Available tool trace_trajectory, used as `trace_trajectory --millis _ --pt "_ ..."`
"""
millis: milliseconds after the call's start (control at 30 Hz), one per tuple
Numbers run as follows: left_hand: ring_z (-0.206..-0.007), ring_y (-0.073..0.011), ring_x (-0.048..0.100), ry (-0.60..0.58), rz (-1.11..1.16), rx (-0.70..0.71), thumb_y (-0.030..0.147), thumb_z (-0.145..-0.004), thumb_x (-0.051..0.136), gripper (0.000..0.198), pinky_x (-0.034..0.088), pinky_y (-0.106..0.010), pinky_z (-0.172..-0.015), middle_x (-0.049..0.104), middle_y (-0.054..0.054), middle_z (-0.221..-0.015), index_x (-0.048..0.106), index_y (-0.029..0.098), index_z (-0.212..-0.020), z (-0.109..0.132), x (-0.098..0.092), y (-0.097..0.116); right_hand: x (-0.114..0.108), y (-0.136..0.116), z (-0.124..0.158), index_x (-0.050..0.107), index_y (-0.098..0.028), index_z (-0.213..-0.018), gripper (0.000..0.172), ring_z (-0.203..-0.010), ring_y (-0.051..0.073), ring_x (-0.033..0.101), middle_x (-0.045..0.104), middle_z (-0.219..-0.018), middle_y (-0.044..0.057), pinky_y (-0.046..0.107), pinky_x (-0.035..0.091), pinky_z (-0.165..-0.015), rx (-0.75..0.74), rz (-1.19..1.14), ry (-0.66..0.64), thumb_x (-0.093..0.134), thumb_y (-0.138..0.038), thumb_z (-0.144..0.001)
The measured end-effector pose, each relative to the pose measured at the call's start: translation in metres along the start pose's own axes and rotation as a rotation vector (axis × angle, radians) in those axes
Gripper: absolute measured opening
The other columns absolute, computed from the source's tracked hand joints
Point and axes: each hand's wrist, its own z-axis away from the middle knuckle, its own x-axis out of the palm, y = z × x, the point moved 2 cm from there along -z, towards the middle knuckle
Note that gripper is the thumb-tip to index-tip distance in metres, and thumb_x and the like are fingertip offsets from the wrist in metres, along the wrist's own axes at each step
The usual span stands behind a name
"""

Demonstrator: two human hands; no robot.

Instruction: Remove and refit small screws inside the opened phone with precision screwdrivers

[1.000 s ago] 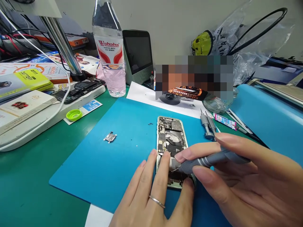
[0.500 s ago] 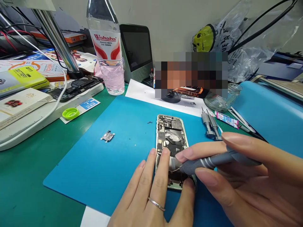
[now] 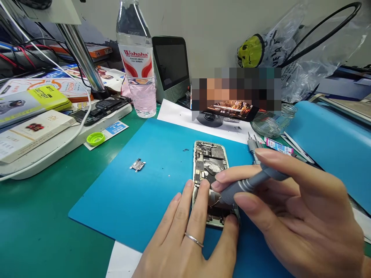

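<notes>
An opened smartphone (image 3: 213, 160) lies on the blue mat (image 3: 116, 185), its inner parts exposed. My left hand (image 3: 185, 239) rests across its lower left side with fingers spread, the fingertips and thumb pressing on the frame; a ring is on one finger. A grey precision screwdriver (image 3: 246, 185) is gripped by my right hand (image 3: 295, 208), tilted, with its thin tip down at the lower part of the phone. Whether the tip sits in a screw is too small to tell. Left of the phone lies a small metal part (image 3: 138, 165).
More grey screwdrivers (image 3: 252, 146) stand behind my right hand, near a glass jar (image 3: 269, 123). A water bottle (image 3: 140, 77) and a smart display (image 3: 171, 65) stand at the back. Boxes (image 3: 34, 131) and a green cap (image 3: 95, 138) are at left.
My right hand has tilted the screwdriver more steeply, its handle end raised and shifted left. My left hand stays on the phone. The whole view has shifted slightly.
</notes>
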Motion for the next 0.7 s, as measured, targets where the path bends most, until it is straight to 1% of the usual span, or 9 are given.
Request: trace_trajectory --millis 67,133,233,333,433,500,567,633,700 --pt "-0.164 -0.0412 0.035 0.018 0.007 -0.029 0.075 -0.108 0.042 0.068 0.059 -0.052 -0.115 0.037 -0.022 -0.174 0.048 0.035 -0.162 0.001 0.004 0.002 0.003 0.0 -0.002 0.058 -0.041 -0.154 0.068 -0.103 0.016 0.084 0.08 -0.118 0.001 0.023 0.074 -0.092 0.025 -0.042 0.029 0.072 -0.003 -0.099" --pt "-0.163 -0.0421 0.038 0.003 0.012 -0.036 0.083 -0.103 0.044 0.076 0.06 -0.052 -0.113 0.038 -0.023 -0.174 0.048 0.036 -0.162 0.0 0.005 0.003 0.004 0.001 -0.001 0.06 -0.04 -0.153 0.065 -0.102 0.017 0.084 0.08 -0.113 0.0 0.023 0.074 -0.09 0.056 -0.057 0.044 0.073 -0.005 -0.099" --pt "-0.16 -0.043 0.042 -0.054 -0.02 0.01 0.088 -0.098 0.051 0.083 0.062 -0.05 -0.111 0.037 -0.023 -0.175 0.047 0.036 -0.163 -0.002 0.001 0.0 0.001 0.003 0.003 0.058 -0.041 -0.156 0.072 -0.107 0.021 0.084 0.081 -0.126 0.003 0.031 0.076 -0.089 0.016 -0.006 0.044 0.076 -0.004 -0.097" --pt "-0.157 -0.0431 0.047 -0.097 -0.058 0.098 0.078 -0.1 0.059 0.081 0.063 -0.047 -0.111 0.036 -0.022 -0.176 0.042 0.034 -0.167 -0.003 -0.004 -0.006 -0.004 0.004 0.006 0.052 -0.043 -0.163 0.085 -0.114 0.025 0.084 0.079 -0.142 0.004 0.037 0.076 -0.089 -0.1 0.064 -0.069 0.077 -0.001 -0.094" --pt "-0.151 -0.0436 0.053 -0.115 -0.058 0.162 0.064 -0.107 0.057 0.068 0.063 -0.047 -0.11 0.042 -0.019 -0.173 0.044 0.031 -0.166 -0.003 -0.006 -0.011 -0.005 0.001 0.001 0.046 -0.04 -0.168 0.089 -0.119 0.024 0.082 0.08 -0.142 0.006 0.037 0.074 -0.095 -0.207 0.097 -0.177 0.076 0.0 -0.094" --pt "-0.149 -0.0439 0.057 -0.102 -0.034 0.152 0.061 -0.111 0.05 0.058 0.065 -0.049 -0.107 0.047 -0.015 -0.171 0.051 0.032 -0.161 -0.003 -0.006 -0.013 -0.002 -0.004 -0.007 0.046 -0.035 -0.167 0.084 -0.118 0.022 0.082 0.081 -0.138 0.008 0.034 0.072 -0.096 -0.263 0.108 -0.185 0.075 -0.001 -0.095" --pt "-0.148 -0.0435 0.058 -0.105 0.006 0.137 0.057 -0.113 0.048 0.052 0.066 -0.051 -0.107 0.049 -0.009 -0.171 0.054 0.034 -0.16 -0.003 -0.005 -0.015 0.002 -0.008 -0.013 0.05 -0.032 -0.164 0.076 -0.111 0.02 0.083 0.083 -0.13 0.009 0.03 0.071 -0.094 -0.299 0.116 -0.177 0.072 -0.002 -0.097" --pt "-0.146 -0.0424 0.06 -0.127 0.041 0.159 0.052 -0.113 0.05 0.057 0.066 -0.052 -0.107 0.05 -0.007 -0.17 0.047 0.033 -0.166 -0.004 -0.002 -0.017 0.007 -0.011 -0.016 0.052 -0.03 -0.161 0.07 -0.104 0.018 0.084 0.085 -0.123 0.008 0.027 0.071 -0.092 -0.343 0.13 -0.177 0.071 -0.006 -0.099" --pt "-0.138 -0.0411 0.067 -0.118 0.047 0.233 0.049 -0.112 0.051 0.066 0.067 -0.051 -0.104 0.053 -0.011 -0.167 0.037 0.026 -0.172 -0.005 0.0 -0.02 0.009 -0.013 -0.016 0.052 -0.028 -0.16 0.066 -0.102 0.017 0.084 0.085 -0.117 0.007 0.025 0.07 -0.092 -0.36 0.142 -0.188 0.069 -0.007 -0.1"
